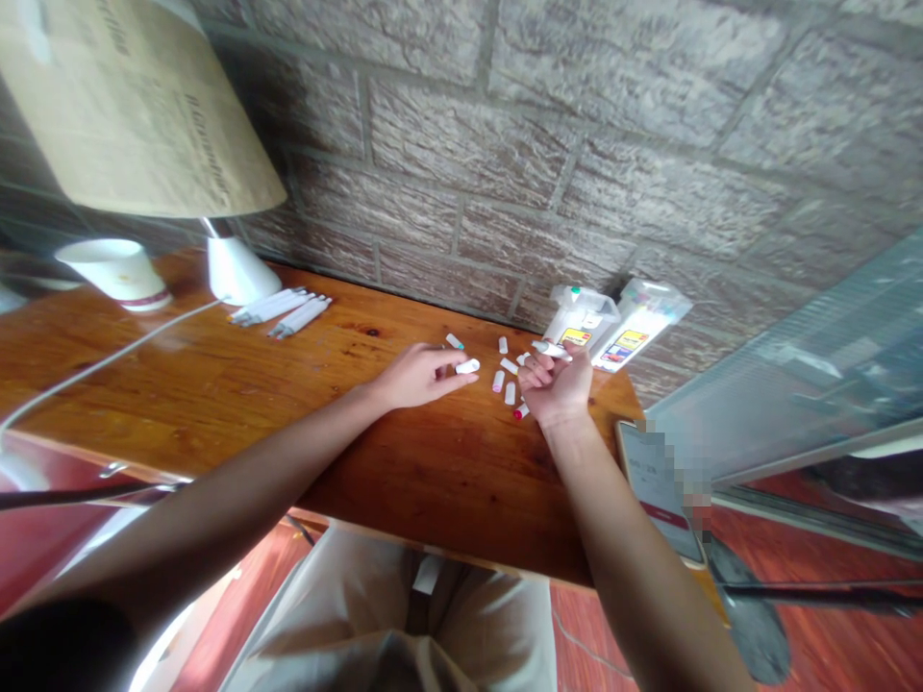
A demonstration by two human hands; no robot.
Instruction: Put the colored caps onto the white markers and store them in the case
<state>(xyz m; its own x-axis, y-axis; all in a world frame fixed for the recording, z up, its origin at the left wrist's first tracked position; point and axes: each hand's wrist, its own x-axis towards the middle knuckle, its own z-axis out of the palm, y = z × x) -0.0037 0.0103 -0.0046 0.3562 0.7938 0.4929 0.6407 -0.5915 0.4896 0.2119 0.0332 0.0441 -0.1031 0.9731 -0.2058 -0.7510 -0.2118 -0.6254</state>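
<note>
My left hand [422, 375] rests on the wooden table [216, 394], its fingers pinching a small white cap [468, 366]. My right hand [557, 384] is palm-up just to the right, fingers curled round a white marker pen [550, 349]. Between and around the two hands lie several loose white caps [509, 380] with coloured ends. Two clear marker packs [612, 322] lean against the wall behind my right hand.
A group of white markers [281, 310] lies at the back left by a white lamp base [237, 271] under a tan shade [130, 106]. A paper cup [115, 272] stands far left. A white cable [108, 360] crosses the table. A brick wall [505, 144] backs it.
</note>
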